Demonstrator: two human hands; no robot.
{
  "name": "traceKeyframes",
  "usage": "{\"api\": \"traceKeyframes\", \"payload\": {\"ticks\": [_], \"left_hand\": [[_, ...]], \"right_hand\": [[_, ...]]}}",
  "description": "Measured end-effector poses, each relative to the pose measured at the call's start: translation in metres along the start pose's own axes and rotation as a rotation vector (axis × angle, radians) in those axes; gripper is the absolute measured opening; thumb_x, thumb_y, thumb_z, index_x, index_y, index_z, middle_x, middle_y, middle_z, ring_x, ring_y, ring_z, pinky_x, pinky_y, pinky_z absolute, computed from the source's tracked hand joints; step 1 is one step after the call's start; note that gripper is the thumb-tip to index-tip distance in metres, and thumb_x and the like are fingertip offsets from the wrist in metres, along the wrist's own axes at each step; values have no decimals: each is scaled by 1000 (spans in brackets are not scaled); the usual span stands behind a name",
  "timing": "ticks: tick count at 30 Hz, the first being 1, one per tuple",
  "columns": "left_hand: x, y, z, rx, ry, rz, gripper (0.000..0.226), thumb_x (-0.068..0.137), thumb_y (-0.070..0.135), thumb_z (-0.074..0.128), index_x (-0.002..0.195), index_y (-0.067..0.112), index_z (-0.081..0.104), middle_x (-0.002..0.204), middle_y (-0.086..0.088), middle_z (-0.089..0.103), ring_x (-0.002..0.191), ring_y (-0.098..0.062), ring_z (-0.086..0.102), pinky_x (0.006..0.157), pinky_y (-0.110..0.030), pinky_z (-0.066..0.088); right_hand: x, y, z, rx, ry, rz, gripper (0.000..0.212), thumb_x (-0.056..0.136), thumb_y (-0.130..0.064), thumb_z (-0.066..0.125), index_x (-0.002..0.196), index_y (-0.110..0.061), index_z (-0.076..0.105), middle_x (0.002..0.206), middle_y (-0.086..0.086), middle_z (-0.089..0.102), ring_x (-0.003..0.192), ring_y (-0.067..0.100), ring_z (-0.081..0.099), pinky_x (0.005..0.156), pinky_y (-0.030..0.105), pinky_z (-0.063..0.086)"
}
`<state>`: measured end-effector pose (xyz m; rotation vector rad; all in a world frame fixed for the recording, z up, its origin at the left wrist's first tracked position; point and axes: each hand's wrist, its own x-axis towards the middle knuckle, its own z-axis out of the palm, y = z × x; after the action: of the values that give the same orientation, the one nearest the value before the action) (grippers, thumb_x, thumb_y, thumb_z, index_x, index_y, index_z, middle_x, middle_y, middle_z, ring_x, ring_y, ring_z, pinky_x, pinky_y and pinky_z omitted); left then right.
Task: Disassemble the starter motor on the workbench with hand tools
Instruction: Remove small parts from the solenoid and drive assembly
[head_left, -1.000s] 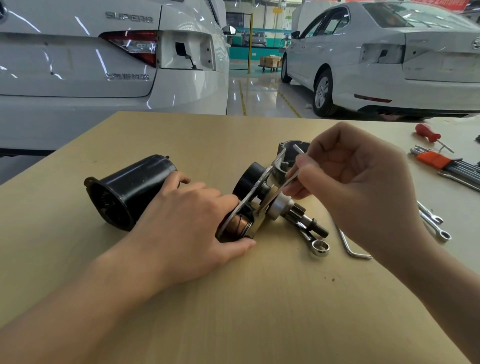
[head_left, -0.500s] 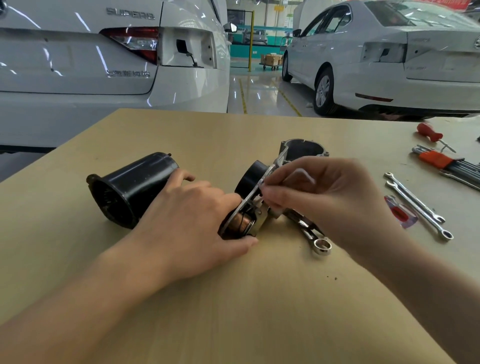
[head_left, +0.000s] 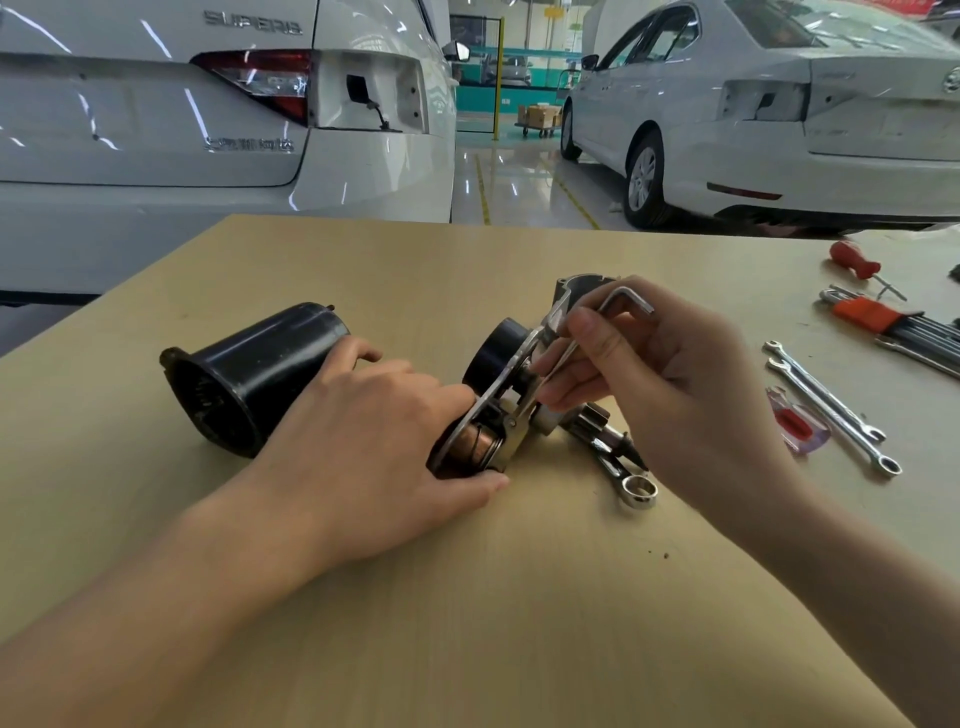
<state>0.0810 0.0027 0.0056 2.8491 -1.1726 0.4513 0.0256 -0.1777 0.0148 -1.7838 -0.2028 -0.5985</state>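
In the head view the starter (head_left: 498, 410) lies mid-bench (head_left: 467, 597), and the left hand (head_left: 374, 436) wraps over its copper end, fingers curled around it. The right hand (head_left: 670, 379) pinches a hex key (head_left: 618, 301) between thumb and fingers, its long end down at the starter's plate. A black housing (head_left: 249, 374) lies just left.

- Your workbench (head_left: 519, 597) is a pale wooden top
- A black motor housing (head_left: 249, 379) lies on its side at your left
- The starter core (head_left: 498, 410) rests at centre, a ring spanner (head_left: 631, 480) just beside it
- To your right lie two combination wrenches (head_left: 831, 405), a small red-and-clear tool (head_left: 795, 423), an orange-clipped hex key set (head_left: 888, 325) and a red-handled screwdriver (head_left: 857, 262)
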Motion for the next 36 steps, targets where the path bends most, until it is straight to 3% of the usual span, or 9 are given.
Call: {"api": "traceKeyframes", "payload": {"ticks": [18, 22, 25, 28, 30, 33, 36], "left_hand": [[2, -3, 1, -43, 12, 11, 55, 72, 76, 26, 91, 34, 56, 76, 14, 58, 80, -7, 48, 102, -31, 25], [2, -3, 2, -45, 12, 7, 57, 75, 80, 27, 87, 33, 56, 74, 14, 56, 77, -7, 48, 102, -31, 25], [1, -3, 1, -53, 20, 7, 55, 76, 80, 29, 86, 32, 56, 76, 14, 57, 78, -7, 51, 101, -32, 26], [1, -2, 2, -18, 29, 18, 62, 71, 79, 18, 88, 33, 55, 80, 14, 60, 83, -7, 54, 100, -33, 28], [1, -2, 3, -34, 45, 24, 63, 70, 79, 16, 85, 32, 55, 77, 14, 60, 81, -8, 54, 98, -34, 31], [1, -3, 2, -85, 56, 41, 68, 70, 83, 12, 83, 32, 55, 75, 15, 57, 77, -5, 51, 96, -32, 31], [1, -5, 1, -180, 65, 41, 67, 80, 76, 7, 79, 29, 54, 70, 14, 53, 71, -5, 48, 93, -31, 31]], "right_hand": [[-5, 15, 4, -291, -147, -150, 9, 96, -8, 53, 90, -3, 58, 74, 3, 70, 68, 13, 70, 63, 43, 56], [0, 5, 3, -118, -29, -95, 11, 96, -6, 51, 88, -2, 57, 73, 11, 68, 63, 22, 68, 61, 43, 57], [8, -4, -14, -49, 131, -58, 13, 97, -10, 49, 88, -10, 58, 72, 12, 67, 54, 18, 63, 53, 30, 53], [20, 3, -46, -533, 201, 38, 12, 98, -21, 53, 98, -14, 63, 59, 4, 63, 43, 10, 51, 48, 24, 43], [24, 15, -69, -896, 129, 186, 17, 97, -25, 54, 107, -14, 63, 70, 2, 66, 47, 11, 54, 48, 22, 40], [26, 29, -86, -1088, -42, 494, 19, 93, -19, 55, 107, -6, 60, 93, 14, 65, 69, 27, 59, 56, 30, 43], [26, 37, -87, -1235, -148, 593, 22, 91, -17, 55, 106, -2, 60, 96, 17, 60, 80, 32, 57, 65, 36, 49]]}}
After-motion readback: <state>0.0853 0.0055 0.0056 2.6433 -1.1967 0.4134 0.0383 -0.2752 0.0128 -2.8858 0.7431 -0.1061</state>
